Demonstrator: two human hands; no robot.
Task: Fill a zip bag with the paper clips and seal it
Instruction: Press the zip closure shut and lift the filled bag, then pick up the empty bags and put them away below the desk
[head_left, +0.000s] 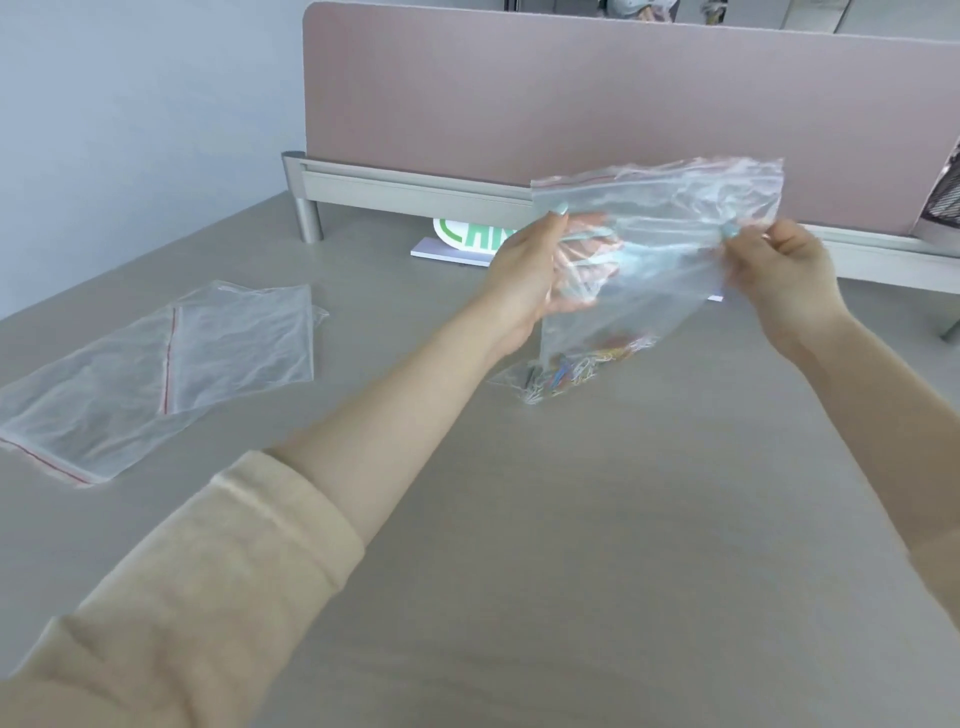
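Note:
I hold a clear zip bag (670, 218) with a red zip strip up over the desk, its mouth at the top. My left hand (530, 275) grips its left side, fingers showing through the plastic. My right hand (779, 270) pinches the right side between thumb and fingers. Coloured paper clips (582, 366) lie bunched in the bag's bottom corner, which rests on or just above the desk. I cannot tell whether the zip is closed.
Two spare clear zip bags (156, 374) lie flat on the grey desk (519, 519) at the left. A pink divider panel (571, 104) runs along the back, with a white-and-green sign (467, 239) under it. A dark mesh object (948, 197) sits at the right edge.

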